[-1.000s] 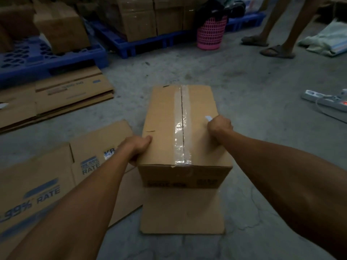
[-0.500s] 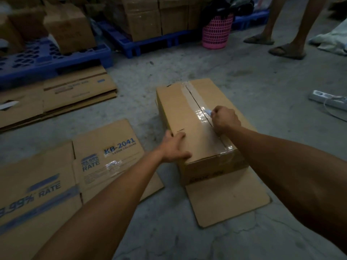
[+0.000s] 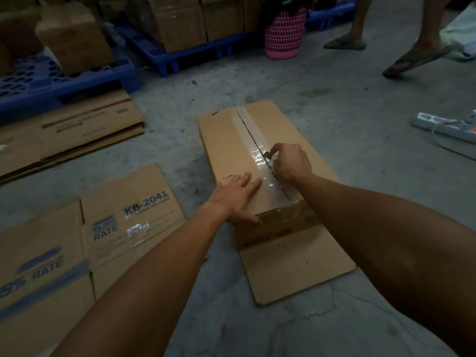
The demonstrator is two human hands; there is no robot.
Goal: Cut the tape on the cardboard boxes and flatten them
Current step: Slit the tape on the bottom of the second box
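A closed brown cardboard box [image 3: 226, 140] stands on the concrete floor in front of me, with a strip of clear tape [image 3: 257, 155] along its top seam. The seam shows a dark slit from the far end to my right hand. My right hand [image 3: 289, 163] is closed on a small cutter [image 3: 268, 155] whose tip sits in the tape at mid-seam. My left hand [image 3: 238, 199] lies flat, fingers spread, on the near left of the box top, with the thumb over the near edge. One loose flap [image 3: 296, 271] lies flat on the floor at the box's near end.
Flattened printed boxes [image 3: 77, 240] lie on the floor to my left, with another stack [image 3: 77, 132] beyond them. Blue pallets [image 3: 64, 81] with stacked boxes and a pink basket [image 3: 283, 37] stand behind. A person's sandalled feet [image 3: 414, 60] are at the upper right, near a power strip [image 3: 443, 124].
The box has turned so its seam runs diagonally. My right hand has drawn the cutter along the tape toward me, leaving a slit behind. My left hand moved from the box's side onto its top.
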